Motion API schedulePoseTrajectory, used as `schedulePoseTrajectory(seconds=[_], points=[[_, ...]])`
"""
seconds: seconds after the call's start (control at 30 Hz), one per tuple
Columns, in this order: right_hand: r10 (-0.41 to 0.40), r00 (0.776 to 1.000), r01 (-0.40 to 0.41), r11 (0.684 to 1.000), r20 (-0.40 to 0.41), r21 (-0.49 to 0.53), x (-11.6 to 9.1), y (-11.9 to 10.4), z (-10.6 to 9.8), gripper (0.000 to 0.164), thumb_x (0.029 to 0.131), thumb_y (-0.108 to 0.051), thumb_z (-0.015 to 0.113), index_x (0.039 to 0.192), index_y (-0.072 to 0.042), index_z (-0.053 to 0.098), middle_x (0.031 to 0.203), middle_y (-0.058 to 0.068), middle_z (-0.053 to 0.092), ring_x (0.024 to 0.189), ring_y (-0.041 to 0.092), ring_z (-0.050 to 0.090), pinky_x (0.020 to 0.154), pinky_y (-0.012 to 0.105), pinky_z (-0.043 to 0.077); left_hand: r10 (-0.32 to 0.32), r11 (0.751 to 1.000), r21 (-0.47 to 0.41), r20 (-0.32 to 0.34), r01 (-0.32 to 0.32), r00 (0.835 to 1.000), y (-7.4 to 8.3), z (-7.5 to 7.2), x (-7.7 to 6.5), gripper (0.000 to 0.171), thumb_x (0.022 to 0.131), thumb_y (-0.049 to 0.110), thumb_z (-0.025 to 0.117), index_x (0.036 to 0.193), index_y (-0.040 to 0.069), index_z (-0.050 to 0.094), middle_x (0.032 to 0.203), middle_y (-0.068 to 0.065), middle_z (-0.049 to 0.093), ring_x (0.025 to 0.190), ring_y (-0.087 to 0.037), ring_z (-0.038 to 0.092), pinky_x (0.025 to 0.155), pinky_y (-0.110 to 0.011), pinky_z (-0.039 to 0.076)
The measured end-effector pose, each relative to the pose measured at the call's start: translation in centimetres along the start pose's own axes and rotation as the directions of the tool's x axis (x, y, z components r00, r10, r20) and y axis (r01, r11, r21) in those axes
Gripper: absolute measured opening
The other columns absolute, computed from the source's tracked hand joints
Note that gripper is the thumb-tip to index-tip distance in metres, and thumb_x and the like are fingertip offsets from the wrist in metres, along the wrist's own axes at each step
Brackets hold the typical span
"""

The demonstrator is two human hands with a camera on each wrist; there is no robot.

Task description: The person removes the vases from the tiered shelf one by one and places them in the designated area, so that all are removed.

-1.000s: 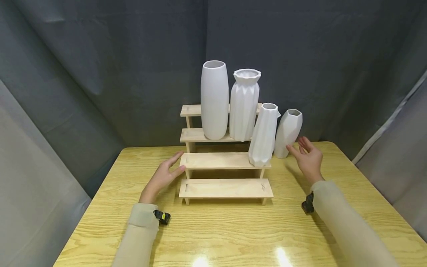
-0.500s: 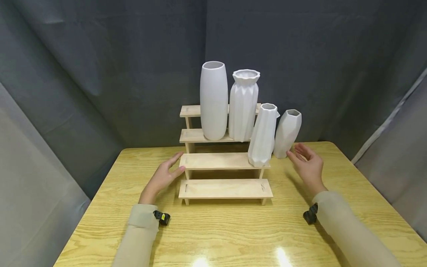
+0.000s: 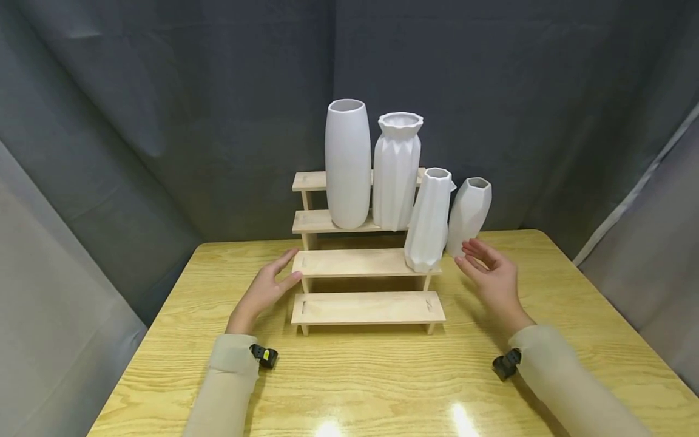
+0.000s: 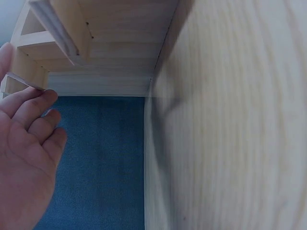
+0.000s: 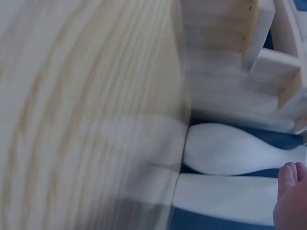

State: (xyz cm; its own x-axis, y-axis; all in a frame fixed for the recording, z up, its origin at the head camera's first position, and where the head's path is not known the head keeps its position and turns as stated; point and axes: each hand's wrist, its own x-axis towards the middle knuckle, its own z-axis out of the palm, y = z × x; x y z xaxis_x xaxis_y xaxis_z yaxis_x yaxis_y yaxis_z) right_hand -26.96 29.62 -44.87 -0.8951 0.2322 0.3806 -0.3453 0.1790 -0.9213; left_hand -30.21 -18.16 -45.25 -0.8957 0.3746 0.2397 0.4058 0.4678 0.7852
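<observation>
Pale wood makes up the four-step stand (image 3: 366, 308) before you on the table (image 3: 371, 388). Your left hand (image 3: 266, 288) touches the left end of its second step from the bottom, thumb spread from the fingers with the plank's end between them. Your right hand (image 3: 494, 276) holds nothing: its fingers are loosely bent beside the faceted vase (image 3: 471, 212), which stands on the table right of the stand; you can't tell whether they touch it. From your right wrist, a narrow-necked vase (image 5: 220, 148) shows between that one and the stand. You have a tapering vase (image 3: 428, 224) at the right end of the second step, and a tall smooth vase (image 3: 347, 170) and a fluted vase (image 3: 396, 182) on the third. Dark marks (image 3: 429, 306) on the bottom step are too small to read.
</observation>
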Motion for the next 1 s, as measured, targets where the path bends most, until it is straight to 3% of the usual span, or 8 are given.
schedulePoseTrajectory(seconds=[0.43,0.73,0.83,1.0], points=[[-0.104,0.988,0.086,0.985,0.116,0.149,-1.8,-2.5,2.0,0.053,0.083,0.005,0.076,0.133,0.007,0.057,0.130,0.028,0.058,0.118,0.024,0.061,0.095,0.033,0.048,0.001,1.000,0.002,0.001,-0.001,1.000,-0.1,0.0,0.0,0.065,0.101,0.037,0.058,0.157,0.019,0.030,0.160,-0.006,0.026,0.147,-0.031,0.021,0.117,-0.053,0.019],[-0.142,0.977,0.118,0.981,0.157,0.154,-2.0,-3.7,2.4,0.057,0.082,0.009,0.075,0.135,0.005,0.055,0.133,0.030,0.055,0.119,0.024,0.060,0.095,0.029,0.048,0.002,1.000,0.020,-0.005,-0.002,1.000,0.1,-0.1,0.1,0.063,0.101,0.031,0.058,0.156,0.016,0.031,0.160,-0.009,0.027,0.147,-0.031,0.022,0.117,-0.052,0.020],[-0.139,0.976,0.115,0.983,0.167,0.143,-2.0,-4.1,2.5,0.058,0.082,0.008,0.075,0.136,0.004,0.055,0.135,0.027,0.055,0.120,0.024,0.059,0.095,0.028,0.048,-0.003,1.000,0.009,0.004,0.003,1.000,0.9,-0.2,0.0,0.062,0.102,0.024,0.058,0.156,0.011,0.030,0.159,-0.014,0.025,0.147,-0.034,0.020,0.117,-0.054,0.019],[-0.128,0.977,0.103,0.984,0.170,0.149,-2.0,-4.8,2.9,0.058,0.082,0.008,0.076,0.136,0.005,0.055,0.133,0.020,0.059,0.120,0.024,0.059,0.096,0.030,0.047,-0.006,1.000,0.009,0.035,0.006,0.999,4.0,-0.9,-0.8,0.061,0.102,0.018,0.057,0.154,0.003,0.030,0.158,-0.020,0.026,0.146,-0.039,0.021,0.116,-0.054,0.020]])
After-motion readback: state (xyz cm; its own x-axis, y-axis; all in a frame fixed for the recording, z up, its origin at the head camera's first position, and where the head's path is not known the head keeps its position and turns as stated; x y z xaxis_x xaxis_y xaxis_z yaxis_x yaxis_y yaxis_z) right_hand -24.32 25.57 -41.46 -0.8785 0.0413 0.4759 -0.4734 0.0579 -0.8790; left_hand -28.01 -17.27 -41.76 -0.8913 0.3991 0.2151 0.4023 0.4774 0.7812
